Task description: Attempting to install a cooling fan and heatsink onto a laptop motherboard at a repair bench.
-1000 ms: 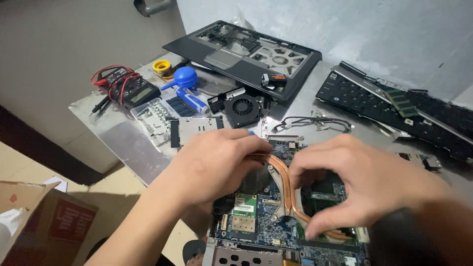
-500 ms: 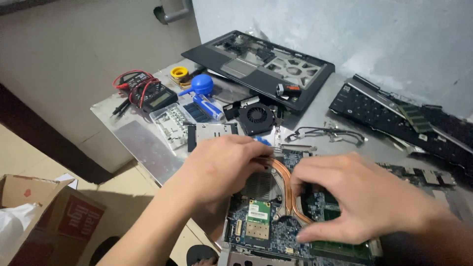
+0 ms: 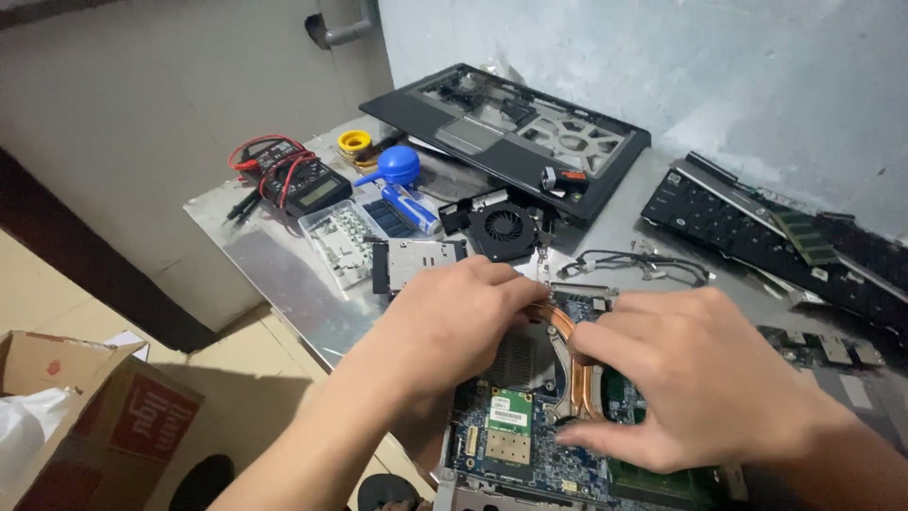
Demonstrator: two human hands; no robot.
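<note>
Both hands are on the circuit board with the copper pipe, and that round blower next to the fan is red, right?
Not quite. The head view shows both hands, left hand and right hand, on the circuit board at the copper pipe, but the blower near the fan is blue.

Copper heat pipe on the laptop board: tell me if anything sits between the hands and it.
Nothing visible does. Both the left hand and right hand already rest on the copper heat pipe atop the laptop board; loose parts lie farther back on the table.

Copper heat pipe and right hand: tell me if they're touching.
Touching. The head view shows the right hand with its fingers lying directly on the copper heat pipe over the blue circuit board, no gap visible between them.
</note>
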